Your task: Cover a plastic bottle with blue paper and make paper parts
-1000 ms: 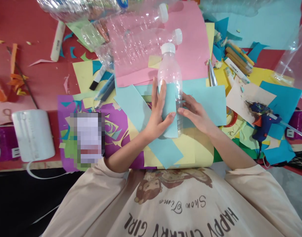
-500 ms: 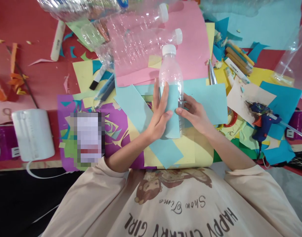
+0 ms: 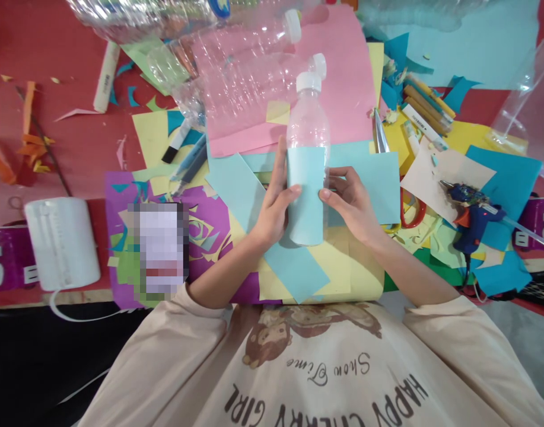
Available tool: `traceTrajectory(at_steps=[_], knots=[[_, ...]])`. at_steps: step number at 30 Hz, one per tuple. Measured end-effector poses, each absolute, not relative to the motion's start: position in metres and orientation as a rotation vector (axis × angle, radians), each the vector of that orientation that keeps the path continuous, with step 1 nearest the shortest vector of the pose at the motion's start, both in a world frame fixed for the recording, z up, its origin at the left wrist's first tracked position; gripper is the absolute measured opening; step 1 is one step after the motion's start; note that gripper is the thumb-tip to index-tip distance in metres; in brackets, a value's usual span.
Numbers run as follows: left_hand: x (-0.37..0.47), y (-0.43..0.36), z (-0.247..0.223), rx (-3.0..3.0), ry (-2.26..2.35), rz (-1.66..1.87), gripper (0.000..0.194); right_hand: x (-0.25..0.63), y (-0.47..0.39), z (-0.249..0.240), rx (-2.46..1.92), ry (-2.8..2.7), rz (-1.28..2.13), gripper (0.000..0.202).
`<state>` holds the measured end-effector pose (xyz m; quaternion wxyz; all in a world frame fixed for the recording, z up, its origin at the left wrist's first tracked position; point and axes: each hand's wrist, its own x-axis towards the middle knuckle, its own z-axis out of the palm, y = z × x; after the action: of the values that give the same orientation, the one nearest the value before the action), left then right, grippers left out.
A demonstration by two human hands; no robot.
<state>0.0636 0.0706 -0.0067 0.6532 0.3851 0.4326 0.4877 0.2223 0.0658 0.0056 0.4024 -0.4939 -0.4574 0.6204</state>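
A clear plastic bottle (image 3: 308, 121) with a white cap lies in front of me, its cap pointing away. Light blue paper (image 3: 305, 201) covers the front of its lower body. My left hand (image 3: 275, 204) grips the bottle's left side, thumb on the paper's edge and fingers along the side, partly behind it. On the other side, my right hand (image 3: 350, 201) holds with its thumb at the paper's right edge and its fingers curled by the bottle. A light blue strip (image 3: 381, 184) reaches out to the right behind that hand; whether it joins the wrapped paper I cannot tell.
More clear bottles (image 3: 249, 80) lie on pink paper (image 3: 343, 53) beyond. Scissors with red handles (image 3: 414, 213), a blue glue gun (image 3: 479, 228) and markers (image 3: 425, 127) lie to the right. At left are a phone (image 3: 162, 249), a white case (image 3: 62, 243) and paper scraps.
The bottle has shifted slightly away and turned, bringing more blue paper to the front. My left fingers have slid off the front to its left side. The right-hand strip has moved left.
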Motion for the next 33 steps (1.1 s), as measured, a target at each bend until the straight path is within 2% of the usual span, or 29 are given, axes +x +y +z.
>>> traceTrajectory(at_steps=[4, 9, 14, 19, 23, 28, 33], knots=[[0.068, 0.073, -0.002, 0.789, 0.966, 1.194, 0.060, 0.222, 0.067, 0.006, -1.236, -1.134, 1.606, 0.043], [0.065, 0.074, -0.008, 0.641, 0.966, 1.080, 0.052, 0.225, 0.069, 0.004, -1.240, -1.108, 1.612, 0.044], [0.058, 0.076, -0.015, 0.598, 0.901, 0.918, 0.053, 0.225, 0.068, -0.001, -1.242, -1.133, 1.578, 0.046], [0.056, 0.078, -0.014, 0.633, 0.890, 0.963, 0.050, 0.224, 0.068, -0.001, -1.229, -1.225, 1.519, 0.048], [0.056, 0.077, -0.012, 0.628, 0.885, 0.980, 0.050, 0.225, 0.065, 0.000, -1.273, -1.446, 1.295, 0.053], [0.054, 0.076, -0.016, 0.653, 0.903, 0.974, 0.048, 0.226, 0.057, -0.001, -1.209, -1.807, 0.878, 0.041], [0.054, 0.075, -0.016, 0.702, 0.929, 1.044, 0.051, 0.225, 0.057, 0.000, -1.234, -1.974, 0.677, 0.042]])
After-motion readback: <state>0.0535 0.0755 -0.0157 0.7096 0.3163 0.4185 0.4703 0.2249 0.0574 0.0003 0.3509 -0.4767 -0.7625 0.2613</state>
